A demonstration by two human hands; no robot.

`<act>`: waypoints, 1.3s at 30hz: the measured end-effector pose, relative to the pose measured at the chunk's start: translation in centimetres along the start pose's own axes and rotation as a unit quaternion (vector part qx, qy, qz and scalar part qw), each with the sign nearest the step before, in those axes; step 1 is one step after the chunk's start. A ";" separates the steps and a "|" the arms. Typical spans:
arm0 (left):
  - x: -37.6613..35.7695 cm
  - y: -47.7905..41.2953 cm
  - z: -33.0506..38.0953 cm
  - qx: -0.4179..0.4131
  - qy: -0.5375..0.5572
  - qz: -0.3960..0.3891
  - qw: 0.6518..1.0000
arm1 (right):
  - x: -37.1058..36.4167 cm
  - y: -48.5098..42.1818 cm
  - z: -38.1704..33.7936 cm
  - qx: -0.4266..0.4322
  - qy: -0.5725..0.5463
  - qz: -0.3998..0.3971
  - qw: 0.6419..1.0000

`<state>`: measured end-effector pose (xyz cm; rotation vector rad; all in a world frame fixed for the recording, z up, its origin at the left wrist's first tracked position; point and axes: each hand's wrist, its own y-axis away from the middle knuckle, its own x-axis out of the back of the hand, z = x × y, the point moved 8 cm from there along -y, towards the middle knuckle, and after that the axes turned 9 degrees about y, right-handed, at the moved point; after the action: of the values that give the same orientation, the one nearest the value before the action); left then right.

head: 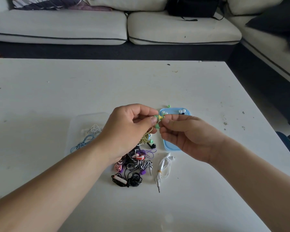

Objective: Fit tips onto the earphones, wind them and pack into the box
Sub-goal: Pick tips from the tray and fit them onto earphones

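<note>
Left hand, just right of the clear box, pinches a yellow-green earphone above the tangled earphone pile on the tabletop; the right hand pinches the same earphone from the other side, over the blue lid holding loose tips.

lid blue | earbud green-yellow | cable black-white striped | coiled earphones white | table white

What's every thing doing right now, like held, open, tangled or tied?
Left hand: pinches the yellow-and-green earphone.
Right hand: pinches it too.
Blue plastic lid: lying flat, holding small tips.
Clear plastic box: open, blue and white earphones inside.
White wired earphones: wound, tied.
Pile of mixed-colour earphones: tangled.
</note>
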<state>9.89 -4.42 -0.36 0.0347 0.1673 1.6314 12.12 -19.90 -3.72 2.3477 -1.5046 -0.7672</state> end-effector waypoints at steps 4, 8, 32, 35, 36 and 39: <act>0.0 0.0 -0.2 0.001 -0.003 -0.001 1.000 | -0.2 0.0 0.0 0.003 -0.012 -0.009 1.000; 0.1 -0.1 -0.2 -0.008 -0.018 0.005 1.000 | -0.4 0.0 0.0 0.008 -0.018 -0.011 1.000; 0.9 0.1 0.1 -0.077 -0.053 0.063 0.994 | -1.5 0.3 -0.1 0.089 0.001 0.048 0.995; 0.7 0.1 0.2 -0.086 -0.063 0.047 0.993 | -1.6 0.4 0.2 0.082 -0.025 0.044 0.995; 0.6 0.2 0.3 -0.091 -0.067 0.043 0.993 | -1.7 0.3 0.4 0.081 -0.030 0.044 0.995; 0.5 0.3 0.6 -0.108 -0.084 0.040 0.990 | -1.7 0.4 0.4 0.088 -0.029 0.055 0.994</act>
<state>9.64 -3.87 0.20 0.0121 -0.1427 1.7107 11.04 -18.55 -3.35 2.3601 -1.7765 -0.7078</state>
